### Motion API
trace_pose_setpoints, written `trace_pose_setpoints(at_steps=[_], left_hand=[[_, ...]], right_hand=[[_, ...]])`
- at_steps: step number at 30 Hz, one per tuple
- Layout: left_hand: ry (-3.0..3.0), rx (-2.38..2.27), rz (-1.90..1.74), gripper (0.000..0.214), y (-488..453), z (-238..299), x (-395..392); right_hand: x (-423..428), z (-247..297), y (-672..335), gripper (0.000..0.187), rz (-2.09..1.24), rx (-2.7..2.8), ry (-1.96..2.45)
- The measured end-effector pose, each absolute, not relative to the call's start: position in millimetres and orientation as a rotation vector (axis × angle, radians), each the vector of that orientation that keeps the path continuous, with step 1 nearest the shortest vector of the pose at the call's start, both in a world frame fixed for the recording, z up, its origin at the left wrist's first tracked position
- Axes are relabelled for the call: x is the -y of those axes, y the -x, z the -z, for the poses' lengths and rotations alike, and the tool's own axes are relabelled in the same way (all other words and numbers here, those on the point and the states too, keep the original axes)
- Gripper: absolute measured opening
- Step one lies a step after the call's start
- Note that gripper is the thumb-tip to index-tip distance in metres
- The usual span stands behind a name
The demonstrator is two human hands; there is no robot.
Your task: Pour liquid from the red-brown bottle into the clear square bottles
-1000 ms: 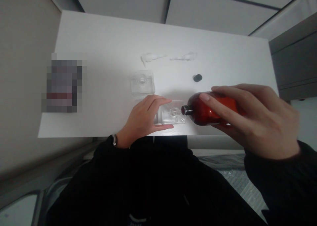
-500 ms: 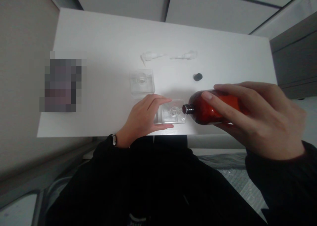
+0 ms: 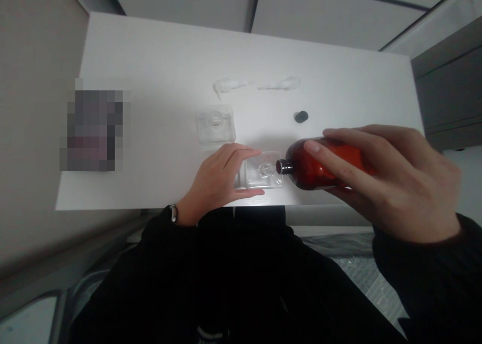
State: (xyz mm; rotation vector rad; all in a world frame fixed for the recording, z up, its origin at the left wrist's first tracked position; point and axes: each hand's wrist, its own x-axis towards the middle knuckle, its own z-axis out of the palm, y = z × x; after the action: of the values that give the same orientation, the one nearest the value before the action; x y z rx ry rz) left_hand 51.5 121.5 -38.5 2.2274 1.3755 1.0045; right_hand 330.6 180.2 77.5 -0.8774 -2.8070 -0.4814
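Note:
My right hand (image 3: pixel 391 183) is wrapped around a reddish-brown bottle (image 3: pixel 320 165), which is tipped on its side with its uncapped neck pointing left. The bottle's mouth is just at the round opening of a clear square bottle (image 3: pixel 276 179). A thin stream seems to run between them, though it is hard to make out. My left hand (image 3: pixel 222 176) closes around the clear square bottle from the left, thumb on the near side and fingers on the far side. Behind it stands a second clear square bottle (image 3: pixel 205 130), its round opening facing up.
Two clear pump heads (image 3: pixel 229 85) lie toward the back of the white table (image 3: pixel 150 58). A small black cap (image 3: pixel 301 116) sits beyond the reddish-brown bottle. At the table's left edge is a blurred-out dark object (image 3: pixel 90 128). The table's front edge runs close to my body.
The reddish-brown bottle in my right hand has shifted very slightly left. My left hand and the clear square bottle have stayed in place.

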Motion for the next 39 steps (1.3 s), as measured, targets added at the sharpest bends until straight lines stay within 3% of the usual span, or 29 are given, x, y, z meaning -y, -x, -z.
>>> trace_pose_setpoints(at_steps=[39], left_hand=[[-2.273, -1.378, -1.035, 0.069, -50.4, 41.5, -121.7]], right_hand=[[-179.4, -76.5, -329.5, 0.092, 0.527, 2.802, 0.838]])
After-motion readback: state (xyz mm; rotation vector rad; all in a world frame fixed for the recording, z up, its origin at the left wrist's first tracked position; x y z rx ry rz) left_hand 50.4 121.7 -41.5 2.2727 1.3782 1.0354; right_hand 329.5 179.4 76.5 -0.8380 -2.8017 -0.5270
